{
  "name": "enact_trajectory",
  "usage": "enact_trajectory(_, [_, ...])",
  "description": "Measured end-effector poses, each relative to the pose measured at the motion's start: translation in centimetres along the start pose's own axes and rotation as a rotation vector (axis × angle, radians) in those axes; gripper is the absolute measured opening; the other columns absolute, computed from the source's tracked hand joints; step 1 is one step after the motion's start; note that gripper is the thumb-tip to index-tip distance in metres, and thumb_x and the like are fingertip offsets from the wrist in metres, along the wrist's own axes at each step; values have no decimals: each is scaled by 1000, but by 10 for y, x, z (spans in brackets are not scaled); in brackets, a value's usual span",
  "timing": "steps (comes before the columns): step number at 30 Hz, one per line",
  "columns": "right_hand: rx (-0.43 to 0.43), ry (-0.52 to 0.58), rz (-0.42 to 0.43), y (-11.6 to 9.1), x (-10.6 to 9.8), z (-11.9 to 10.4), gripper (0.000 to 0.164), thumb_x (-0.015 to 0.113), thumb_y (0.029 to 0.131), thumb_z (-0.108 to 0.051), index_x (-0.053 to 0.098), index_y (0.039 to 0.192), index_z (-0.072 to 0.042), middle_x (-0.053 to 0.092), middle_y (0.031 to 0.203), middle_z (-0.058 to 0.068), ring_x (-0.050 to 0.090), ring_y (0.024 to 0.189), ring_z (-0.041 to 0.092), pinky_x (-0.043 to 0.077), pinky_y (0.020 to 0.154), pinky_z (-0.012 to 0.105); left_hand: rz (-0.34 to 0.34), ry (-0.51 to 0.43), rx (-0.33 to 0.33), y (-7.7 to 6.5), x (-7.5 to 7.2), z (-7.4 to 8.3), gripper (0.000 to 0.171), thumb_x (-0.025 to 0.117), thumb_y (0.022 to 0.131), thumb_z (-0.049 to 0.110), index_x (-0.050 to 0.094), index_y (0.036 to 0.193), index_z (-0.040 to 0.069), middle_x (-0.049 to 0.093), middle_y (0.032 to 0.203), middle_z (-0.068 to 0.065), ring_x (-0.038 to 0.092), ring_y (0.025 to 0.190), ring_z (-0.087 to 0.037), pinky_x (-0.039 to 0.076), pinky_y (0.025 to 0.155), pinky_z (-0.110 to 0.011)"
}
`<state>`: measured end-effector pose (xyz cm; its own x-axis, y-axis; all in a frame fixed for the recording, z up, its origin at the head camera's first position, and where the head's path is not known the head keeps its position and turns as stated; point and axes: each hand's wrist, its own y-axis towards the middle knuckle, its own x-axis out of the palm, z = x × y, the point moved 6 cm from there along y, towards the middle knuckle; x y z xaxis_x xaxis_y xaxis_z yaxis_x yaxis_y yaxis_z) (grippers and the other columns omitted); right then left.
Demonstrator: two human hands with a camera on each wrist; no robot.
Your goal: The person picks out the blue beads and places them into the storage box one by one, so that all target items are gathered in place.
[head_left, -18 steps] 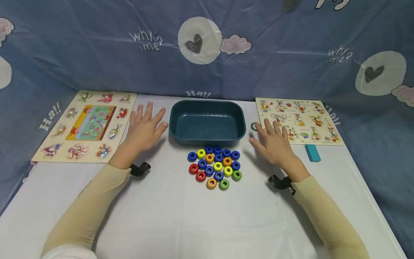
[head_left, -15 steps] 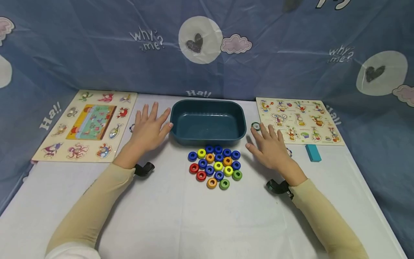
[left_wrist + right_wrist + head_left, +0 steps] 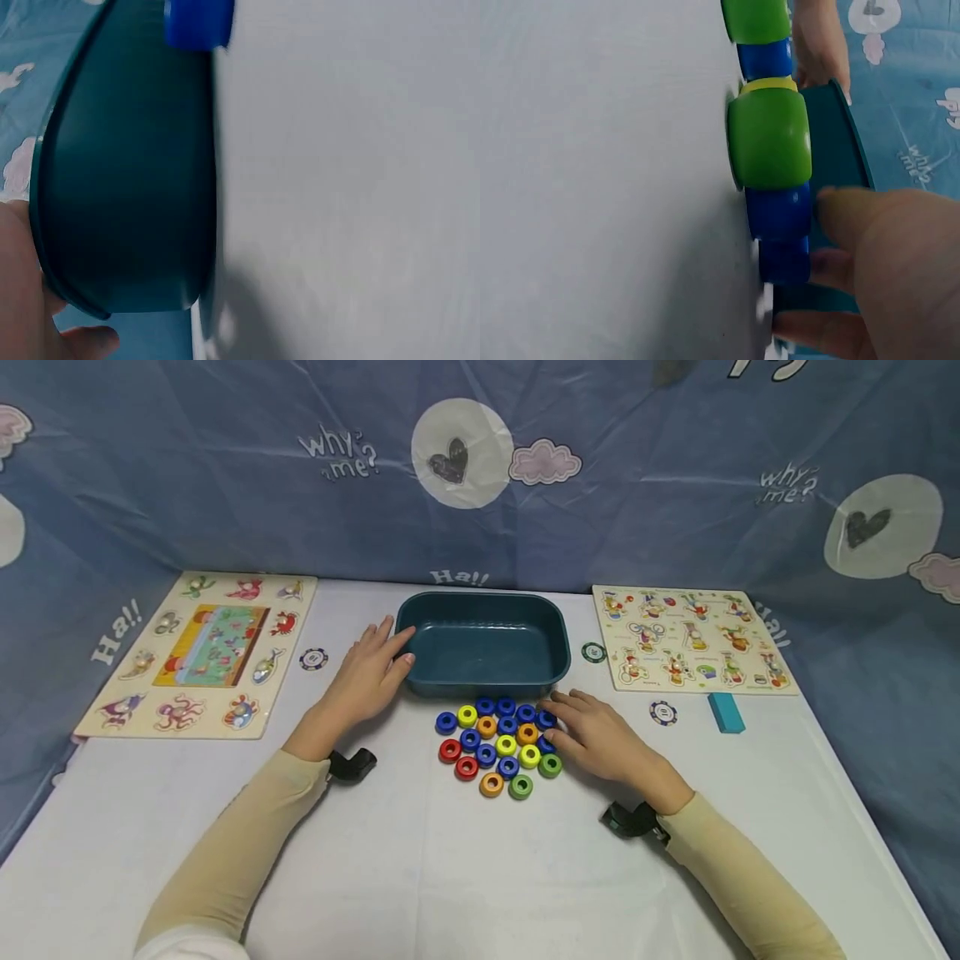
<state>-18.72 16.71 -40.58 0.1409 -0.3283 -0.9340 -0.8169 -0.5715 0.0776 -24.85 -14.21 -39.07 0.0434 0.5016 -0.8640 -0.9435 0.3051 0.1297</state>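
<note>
A dark teal plastic bin (image 3: 483, 687) stands at the back middle of the table. My left hand (image 3: 367, 675) rests at its left rim, fingers extended over the edge and thumb outside the wall. In front of the bin lies a cluster of small, thick rings in blue, yellow, orange, red and green. My right hand (image 3: 600, 739) reaches in from the right, its relaxed fingers and thumb at the blue rings (image 3: 542, 725) on the cluster's right edge. The right wrist view shows the thumb and fingers spread beside blue rings (image 3: 778, 214) and a green ring (image 3: 771, 139).
Picture puzzle boards lie at the left (image 3: 120, 652) and right (image 3: 660, 681). Poker chips lie beside them: a black one (image 3: 313, 659), a green one (image 3: 593, 652) and another dark one (image 3: 663, 713). A turquoise block (image 3: 725, 713) sits at the right. A blue printed cloth (image 3: 300, 527) hangs behind.
My left hand has moved right to the bin's left rim. My right hand has come left and nearer, down to the rings, uncovering the chips at the right.
</note>
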Motion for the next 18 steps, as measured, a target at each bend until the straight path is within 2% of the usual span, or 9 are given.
enact_trajectory(7, [-55,54,25,2,3,-3,35,58,96,-20,63,129,-8,62,132,14,53,128,33,38,108,50,23,-248,25,1,10,-6,51,36,105,36,34,152,15,31,158,-16,26,146,-35,23,117,-53])
enact_trajectory(14, [-92,155,87,1,0,-7,25,63,91,-9,69,116,-7,70,118,7,60,116,27,46,101,45,120,-411,24,0,17,-11,47,43,104,27,39,149,18,40,154,-9,38,141,-28,31,114,-49])
enact_trajectory(16, [-92,196,119,1,0,-7,23,66,89,-7,71,112,-8,70,114,6,62,111,24,49,96,43,150,-432,19,0,18,-12,47,45,103,25,40,148,18,48,147,-11,51,125,-26,39,105,-44])
enact_trajectory(18, [-91,247,158,1,-1,-7,22,68,87,-4,72,108,-9,70,110,6,64,105,22,51,90,41,178,-442,17,-1,18,-12,46,47,102,24,42,148,18,55,137,-13,55,98,-23,43,89,-36])
